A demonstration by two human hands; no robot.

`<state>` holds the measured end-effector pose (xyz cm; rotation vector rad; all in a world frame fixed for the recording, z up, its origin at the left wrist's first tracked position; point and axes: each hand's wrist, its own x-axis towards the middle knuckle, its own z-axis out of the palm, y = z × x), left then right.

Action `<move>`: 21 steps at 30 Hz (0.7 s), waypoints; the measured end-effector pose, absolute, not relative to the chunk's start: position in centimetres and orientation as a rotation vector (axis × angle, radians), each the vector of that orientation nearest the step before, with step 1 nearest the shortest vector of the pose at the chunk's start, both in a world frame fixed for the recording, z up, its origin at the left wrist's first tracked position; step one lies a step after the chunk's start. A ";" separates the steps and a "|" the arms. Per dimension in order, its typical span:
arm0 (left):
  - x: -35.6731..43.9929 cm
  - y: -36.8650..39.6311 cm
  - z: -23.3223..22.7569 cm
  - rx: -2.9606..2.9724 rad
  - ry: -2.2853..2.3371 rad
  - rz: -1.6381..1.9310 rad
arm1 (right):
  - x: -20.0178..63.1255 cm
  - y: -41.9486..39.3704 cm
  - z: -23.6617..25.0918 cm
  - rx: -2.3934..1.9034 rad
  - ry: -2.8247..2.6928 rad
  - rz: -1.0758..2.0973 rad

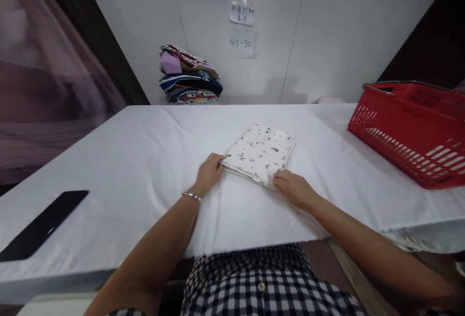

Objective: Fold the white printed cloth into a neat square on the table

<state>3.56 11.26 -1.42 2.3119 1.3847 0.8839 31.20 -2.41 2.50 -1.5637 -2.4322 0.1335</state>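
A dark flat phone (41, 225) lies near left on the white table (145, 161). At centre, the left hand (209, 171) and right hand (292, 188) each pinch a near corner of the folded patterned cloth (260, 154). A red basket (414, 129) sits right; stacked folded clothes (189, 76) lie far against the wall.

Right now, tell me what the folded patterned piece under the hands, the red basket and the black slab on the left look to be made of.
Folded piece: soft woven cloth, probably cotton; matte, layered edges, small prints. Left hand and right hand rest on its near corners. Red basket: moulded plastic, slotted walls, with a grey, possibly metal, handle. Black slab: glossy and flat, likely glass or plastic; hard to tell.
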 end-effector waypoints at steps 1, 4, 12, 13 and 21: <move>3.6 11.2 -1.4 2.310 1.383 0.882 | 31.2 -2.5 2.4 -1.548 -2.432 0.140; 3.6 11.2 -1.3 2.305 1.383 0.888 | 31.2 -2.7 2.1 -1.552 -2.427 0.150; 3.5 11.2 -1.4 2.323 1.407 0.890 | 30.4 -1.7 4.4 -1.720 -2.415 0.154; 3.6 11.1 -1.4 2.327 1.413 0.894 | 30.6 -1.5 4.9 -1.727 -2.400 0.087; 3.8 10.7 -1.0 2.329 1.416 0.892 | 31.8 -1.6 2.4 -1.649 -2.529 -0.057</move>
